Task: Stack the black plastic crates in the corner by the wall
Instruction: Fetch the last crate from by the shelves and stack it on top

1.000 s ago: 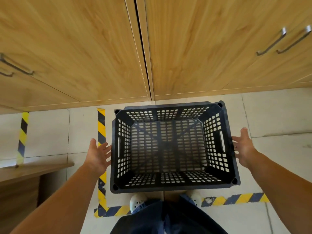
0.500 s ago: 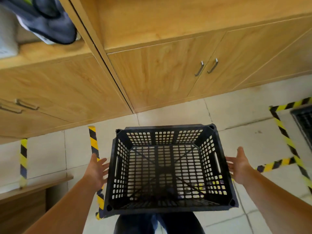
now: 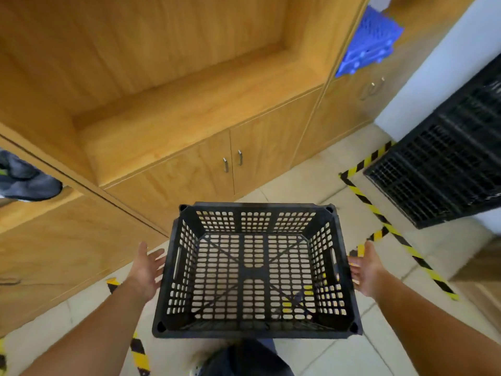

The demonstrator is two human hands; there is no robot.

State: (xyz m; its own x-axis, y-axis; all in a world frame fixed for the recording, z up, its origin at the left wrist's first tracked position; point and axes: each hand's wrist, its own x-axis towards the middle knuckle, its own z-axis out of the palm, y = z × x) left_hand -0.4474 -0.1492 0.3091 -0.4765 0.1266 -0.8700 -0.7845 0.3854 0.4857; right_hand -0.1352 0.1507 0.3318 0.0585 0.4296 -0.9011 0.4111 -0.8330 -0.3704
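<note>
An empty black perforated plastic crate (image 3: 253, 272) hangs level above the tiled floor, right in front of me. My left hand (image 3: 146, 270) lies at its left side wall with fingers straight and spread. My right hand (image 3: 366, 270) is at the right side wall, its straight fingertips touching the rim. The crate sits between the two palms. At the right, a stack of black crates (image 3: 444, 169) stands against the white wall (image 3: 433, 77), inside an area marked with yellow-black tape (image 3: 401, 240).
Wooden cabinets (image 3: 189, 172) with an open shelf run along the far side. A blue crate (image 3: 366, 42) sits on a shelf at upper right, and a grey garment (image 3: 24, 180) lies on a shelf at the left. My legs (image 3: 244, 359) show below the crate.
The crate has come up off the floor between my hands. The view has swung to the right, bringing the black crate stack and the white wall into sight.
</note>
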